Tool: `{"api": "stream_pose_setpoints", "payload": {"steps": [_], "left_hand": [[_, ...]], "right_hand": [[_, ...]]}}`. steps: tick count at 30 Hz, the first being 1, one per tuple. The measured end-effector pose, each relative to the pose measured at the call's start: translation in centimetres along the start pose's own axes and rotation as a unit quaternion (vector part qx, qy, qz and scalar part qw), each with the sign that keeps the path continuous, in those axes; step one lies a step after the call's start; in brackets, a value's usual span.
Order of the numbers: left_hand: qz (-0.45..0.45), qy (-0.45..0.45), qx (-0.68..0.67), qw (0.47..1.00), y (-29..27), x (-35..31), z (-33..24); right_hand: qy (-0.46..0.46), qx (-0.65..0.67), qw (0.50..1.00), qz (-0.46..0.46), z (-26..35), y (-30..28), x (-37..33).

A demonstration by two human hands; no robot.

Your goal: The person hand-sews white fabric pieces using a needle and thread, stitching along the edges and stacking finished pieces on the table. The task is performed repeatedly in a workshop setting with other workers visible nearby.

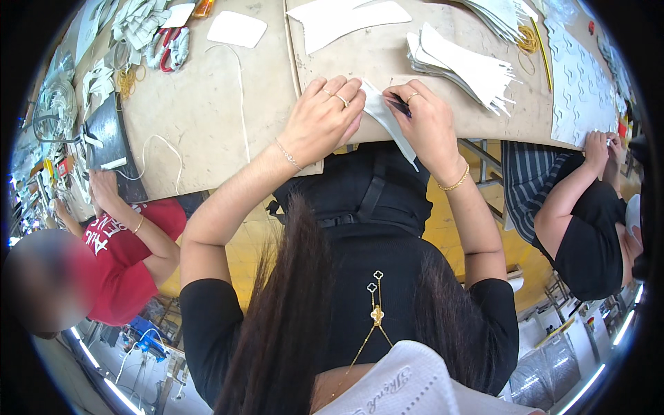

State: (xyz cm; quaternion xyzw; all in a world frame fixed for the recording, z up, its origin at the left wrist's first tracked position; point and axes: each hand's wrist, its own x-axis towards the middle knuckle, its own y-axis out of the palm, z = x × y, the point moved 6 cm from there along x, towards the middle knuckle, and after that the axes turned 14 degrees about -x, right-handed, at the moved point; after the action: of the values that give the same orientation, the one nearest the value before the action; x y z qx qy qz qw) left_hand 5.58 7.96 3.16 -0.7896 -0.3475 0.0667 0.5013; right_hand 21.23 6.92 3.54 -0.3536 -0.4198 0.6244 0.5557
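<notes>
A narrow white fabric-like piece (387,119) runs between my hands at the table's front edge, its tapered end hanging toward my lap. My left hand (326,114) is closed, its fingertips pinching at the upper left edge of this piece. In my right hand (427,123), curled fingers grip a small dark tool (398,104); most of it is hidden, so its exact kind cannot be made out. Just beyond that hand lies a stack of white cut pieces (460,66) with fringed ends. A larger white curved piece (346,24) rests farther back.
The brown-covered table (194,104) has a seam left of my hands. Red-handled scissors (166,52), a white rounded panel (236,29) and a loose white cord (242,97) lie leftward. People work at both sides. A yellow pencil-like stick (543,55) lies right.
</notes>
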Motion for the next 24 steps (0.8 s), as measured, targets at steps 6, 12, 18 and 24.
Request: {"api": "stream_pose_setpoints", "payload": {"steps": [6, 12, 18, 24], "left_hand": [[-0.010, 0.001, 0.008, 1.000, 0.0, 0.0, 0.0], [0.000, -0.002, 0.009, 1.000, 0.1, 0.1, -0.1], [0.003, -0.026, -0.017, 1.000, 0.3, 0.1, 0.0], [-0.052, -0.102, 0.035, 0.993, -0.3, 0.0, 0.9]], "right_hand": [[-0.099, -0.094, 0.990, -0.036, 0.9, -0.3, -1.0], [-0.128, -0.115, 0.985, -0.029, 1.0, -0.2, -1.4], [-0.136, -0.143, 0.980, -0.005, 1.1, -0.1, -1.4], [-0.126, -0.167, 0.977, 0.043, 1.0, -0.3, -1.8]]}}
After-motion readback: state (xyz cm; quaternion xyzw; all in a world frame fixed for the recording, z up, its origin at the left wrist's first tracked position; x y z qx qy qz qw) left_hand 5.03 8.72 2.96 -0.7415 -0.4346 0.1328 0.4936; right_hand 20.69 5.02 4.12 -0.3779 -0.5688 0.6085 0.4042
